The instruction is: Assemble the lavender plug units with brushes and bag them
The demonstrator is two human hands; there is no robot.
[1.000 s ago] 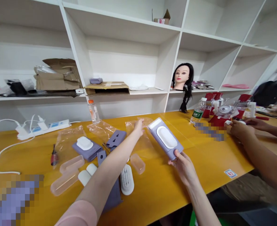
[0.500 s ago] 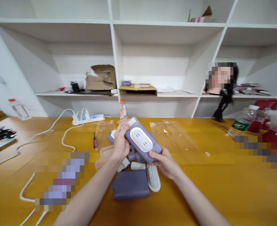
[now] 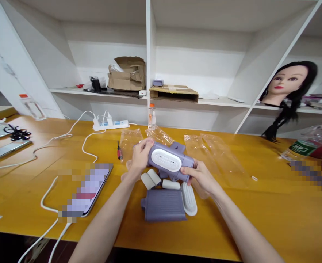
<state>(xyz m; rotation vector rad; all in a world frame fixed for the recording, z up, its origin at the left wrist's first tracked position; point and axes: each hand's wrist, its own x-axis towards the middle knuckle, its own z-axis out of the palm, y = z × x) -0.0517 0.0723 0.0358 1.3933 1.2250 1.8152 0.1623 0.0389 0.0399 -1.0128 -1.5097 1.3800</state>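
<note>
Between my hands is a purple plastic housing (image 3: 183,162) with a white oval panel (image 3: 166,160) facing up toward me. My left hand (image 3: 141,155) grips its left end, thumb along the top edge. My right hand (image 3: 200,177) holds the right end, with the thumb beside the oval panel. Below it on the table lie a ribbed purple cover (image 3: 165,205), a white oval bristled piece (image 3: 188,199) and small pale curved pieces (image 3: 150,179). Other purple parts (image 3: 178,147) sit behind the housing, partly hidden by it.
A phone (image 3: 89,191) with white cables lies at left, near a power strip (image 3: 111,125). A small red-and-black screwdriver (image 3: 119,150) and clear plastic bags (image 3: 215,153) are around the parts. At right are a water bottle (image 3: 300,148) and a mannequin head (image 3: 291,82) on the shelf.
The housing has turned closer to level, still in both hands. Its oval panel, where dark slots showed clearly, now looks bumpy and whiter. My view has tilted downward and shifted left.
</note>
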